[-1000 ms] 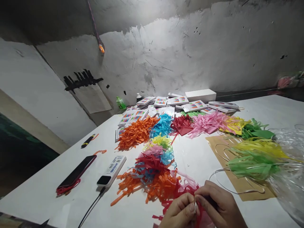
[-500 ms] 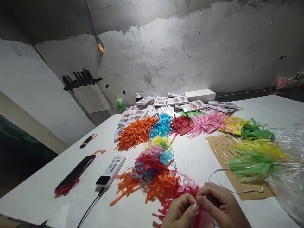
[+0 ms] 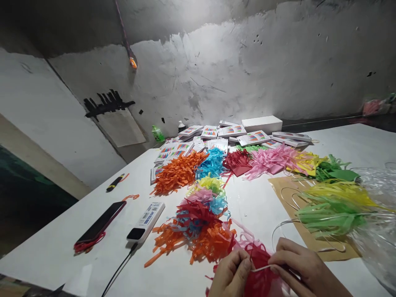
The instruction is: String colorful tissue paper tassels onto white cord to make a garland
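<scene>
My left hand pinches one end of a short stretch of white string at the front of the table. A little to the right, my right hand grips the same string between thumb and fingers, so it runs taut between them. Red tissue tassels lie directly under and behind the string, with pale pink strips around them. Orange tassels touch this bunch on its left, beneath red, blue, pink and yellow fringes. From near my right hand a loop of white string reaches toward the brown paper.
Brown paper carries yellow and green tassels beside clear plastic. More fringe bundles, such as orange and pink, line the back before printed packets. A power bank and phone lie left.
My hands have drawn apart, the right one moving rightward, and the string now shows stretched between them. More of the red tassel is visible behind.
</scene>
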Tool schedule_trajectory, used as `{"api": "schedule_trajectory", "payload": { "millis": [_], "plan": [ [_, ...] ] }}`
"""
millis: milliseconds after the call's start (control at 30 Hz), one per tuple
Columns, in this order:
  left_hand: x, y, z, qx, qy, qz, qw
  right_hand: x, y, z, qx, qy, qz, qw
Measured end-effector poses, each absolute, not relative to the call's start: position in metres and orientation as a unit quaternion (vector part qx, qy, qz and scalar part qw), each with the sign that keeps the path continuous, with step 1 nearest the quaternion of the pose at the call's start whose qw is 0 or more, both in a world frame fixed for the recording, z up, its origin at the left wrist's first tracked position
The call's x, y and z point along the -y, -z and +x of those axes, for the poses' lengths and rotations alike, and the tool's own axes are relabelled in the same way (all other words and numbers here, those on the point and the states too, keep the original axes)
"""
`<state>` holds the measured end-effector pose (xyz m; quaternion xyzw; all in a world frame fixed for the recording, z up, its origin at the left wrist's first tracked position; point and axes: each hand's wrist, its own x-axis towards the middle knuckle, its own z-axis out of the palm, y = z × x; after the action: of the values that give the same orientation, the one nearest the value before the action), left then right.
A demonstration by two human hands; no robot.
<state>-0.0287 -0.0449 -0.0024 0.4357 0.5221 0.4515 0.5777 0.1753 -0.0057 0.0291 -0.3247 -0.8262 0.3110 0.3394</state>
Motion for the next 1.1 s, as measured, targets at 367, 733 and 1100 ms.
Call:
{"api": "schedule_trajectory", "payload": {
  "millis": [367,733,1100],
  "plan": [
    [0.049,-0.009,-0.028,-0.462,-0.389,0.496,0.624,0.005,-0.028,0.157,0.822,-0.218,-0.298,0.433],
    [0.048,-0.006,-0.024,-0.452,-0.399,0.485,0.634,0.008,-0.010,0.147,0.774,-0.281,-0.363,0.436],
    [0.050,-0.011,-0.028,-0.463,-0.393,0.547,0.576,0.007,-0.015,0.140,0.643,-0.525,-0.394,0.396]
  ]
}}
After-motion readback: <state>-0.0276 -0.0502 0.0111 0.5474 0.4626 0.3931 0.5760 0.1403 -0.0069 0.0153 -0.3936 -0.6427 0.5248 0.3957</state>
